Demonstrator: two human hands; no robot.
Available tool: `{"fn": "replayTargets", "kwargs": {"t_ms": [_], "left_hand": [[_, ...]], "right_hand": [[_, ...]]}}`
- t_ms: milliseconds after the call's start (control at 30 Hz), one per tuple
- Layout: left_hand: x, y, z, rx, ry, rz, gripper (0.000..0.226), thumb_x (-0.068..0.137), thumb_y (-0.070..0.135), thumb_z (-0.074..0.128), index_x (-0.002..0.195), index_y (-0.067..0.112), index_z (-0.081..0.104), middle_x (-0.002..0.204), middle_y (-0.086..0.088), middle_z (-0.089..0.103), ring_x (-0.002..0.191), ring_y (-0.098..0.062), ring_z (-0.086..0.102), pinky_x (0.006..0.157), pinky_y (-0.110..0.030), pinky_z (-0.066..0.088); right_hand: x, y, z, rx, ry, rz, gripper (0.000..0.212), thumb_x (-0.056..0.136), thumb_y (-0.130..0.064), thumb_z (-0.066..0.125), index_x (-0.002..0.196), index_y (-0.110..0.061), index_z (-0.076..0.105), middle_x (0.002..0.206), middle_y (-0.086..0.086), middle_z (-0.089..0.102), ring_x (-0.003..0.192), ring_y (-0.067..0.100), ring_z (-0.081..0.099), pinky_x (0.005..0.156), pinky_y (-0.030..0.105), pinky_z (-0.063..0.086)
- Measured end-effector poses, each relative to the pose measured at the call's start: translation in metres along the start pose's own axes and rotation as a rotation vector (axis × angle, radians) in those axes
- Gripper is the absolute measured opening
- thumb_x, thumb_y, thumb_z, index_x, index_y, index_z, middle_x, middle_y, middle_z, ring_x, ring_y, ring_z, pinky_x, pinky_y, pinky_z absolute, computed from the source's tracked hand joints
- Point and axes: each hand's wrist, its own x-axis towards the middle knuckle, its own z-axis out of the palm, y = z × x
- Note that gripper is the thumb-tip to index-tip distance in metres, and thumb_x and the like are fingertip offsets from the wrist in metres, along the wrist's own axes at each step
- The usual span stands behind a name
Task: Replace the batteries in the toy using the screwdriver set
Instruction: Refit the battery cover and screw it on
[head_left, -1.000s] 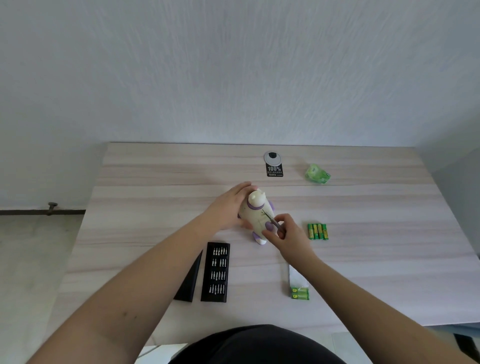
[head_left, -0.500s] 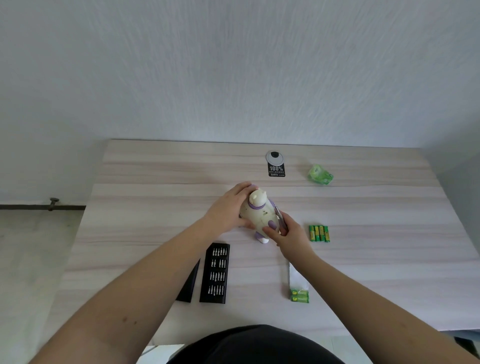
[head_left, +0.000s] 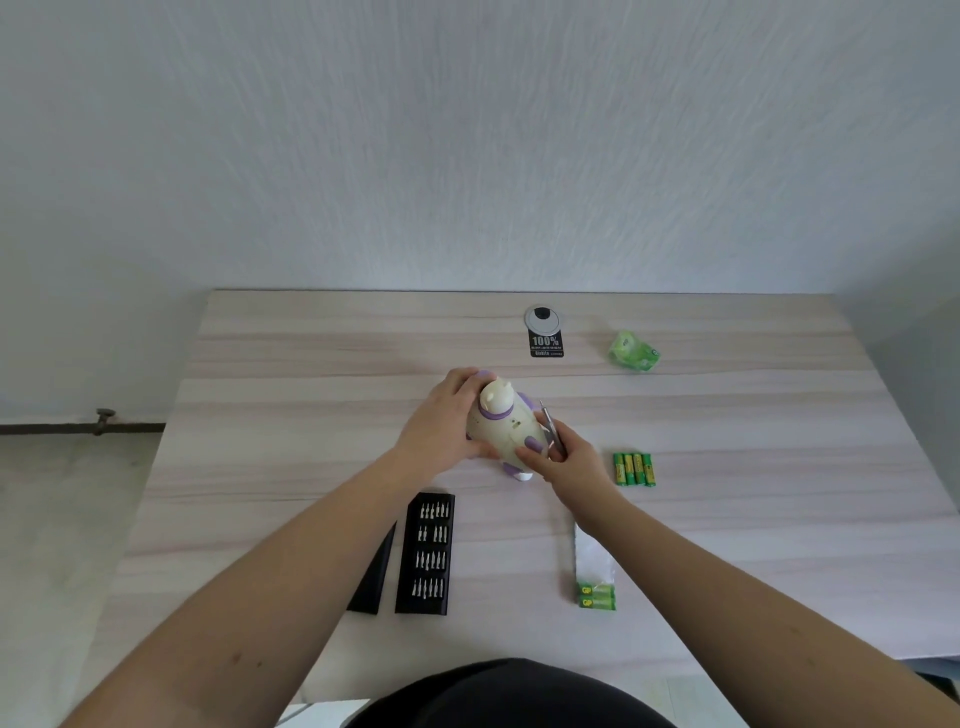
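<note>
The cream-and-purple plastic animal toy sits mid-table, clasped on one side by the left hand. On its other side, the right hand pinches a slim silver screwdriver while its thumb rests against the toy. This looks like repositioning the toy to reach its battery cover; whether the cover is open is hidden. Next, the tip must meet the screw squarely. Four loose green batteries lie just beyond the right hand; the black bit tray lies nearer the person than the toy.

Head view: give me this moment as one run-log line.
left hand: grips cream-and-purple plastic toy | right hand: holds thin metal screwdriver, steadies toy | four loose green batteries: on wooden table
</note>
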Motion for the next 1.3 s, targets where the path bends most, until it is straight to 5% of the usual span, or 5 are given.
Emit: {"fn": "replayTargets", "kwargs": {"t_ms": [200, 833, 1000, 1167, 1300], "left_hand": [[0.002, 0.006, 0.003, -0.005, 0.053, -0.060, 0.100, 0.047, 0.035, 0.093, 0.135, 0.027, 0.046, 0.130, 0.004, 0.041, 0.117, -0.021, 0.047, 0.097, -0.035, 0.045], [0.017, -0.019, -0.023, 0.059, 0.072, -0.111, 0.088, 0.062, 0.031, 0.087, 0.138, 0.026, 0.044, 0.133, -0.001, 0.038, 0.116, -0.024, 0.049, 0.094, -0.037, 0.046], [0.008, -0.022, -0.034, 0.006, 0.014, -0.093, 0.109, 0.071, 0.032, 0.084, 0.154, 0.028, 0.013, 0.149, -0.003, 0.028, 0.135, -0.021, 0.034, 0.109, -0.034, 0.034], [-0.042, -0.020, -0.063, -0.049, 0.230, -0.185, 0.056, 0.092, 0.024, 0.062, 0.144, 0.020, 0.040, 0.138, 0.000, 0.044, 0.127, -0.014, 0.044, 0.110, -0.032, 0.035], [-0.073, 0.019, -0.076, -0.372, 0.260, -0.322, 0.016, 0.096, 0.028, 0.057, 0.109, 0.027, 0.066, 0.107, 0.015, 0.066, 0.097, 0.004, 0.059, 0.086, -0.018, 0.048]], "right_hand": [[0.008, 0.003, -0.004, -0.134, 0.102, -0.040, 0.032, 0.086, -0.021, 0.070, 0.116, -0.024, 0.058, 0.056, -0.018, 0.047, 0.058, -0.001, 0.047, 0.066, 0.017, 0.041], [0.043, -0.030, 0.008, -0.205, 0.114, -0.075, 0.019, 0.098, -0.033, 0.052, 0.113, -0.025, 0.058, 0.086, -0.010, 0.063, 0.077, 0.010, 0.057, 0.071, 0.025, 0.048], [0.027, -0.036, 0.004, -0.164, 0.186, -0.105, 0.029, 0.104, -0.024, 0.035, 0.105, -0.032, 0.063, 0.066, -0.007, 0.053, 0.062, 0.011, 0.048, 0.061, 0.027, 0.043], [-0.009, -0.053, 0.009, -0.006, 0.091, -0.114, 0.028, 0.101, -0.009, 0.042, 0.109, -0.022, 0.065, 0.069, -0.007, 0.061, 0.068, 0.016, 0.057, 0.064, 0.028, 0.049], [-0.046, -0.068, 0.029, 0.062, -0.015, -0.103, 0.020, 0.097, -0.003, 0.050, 0.111, -0.014, 0.060, 0.082, 0.005, 0.072, 0.071, 0.016, 0.063, 0.067, 0.028, 0.053]]}}
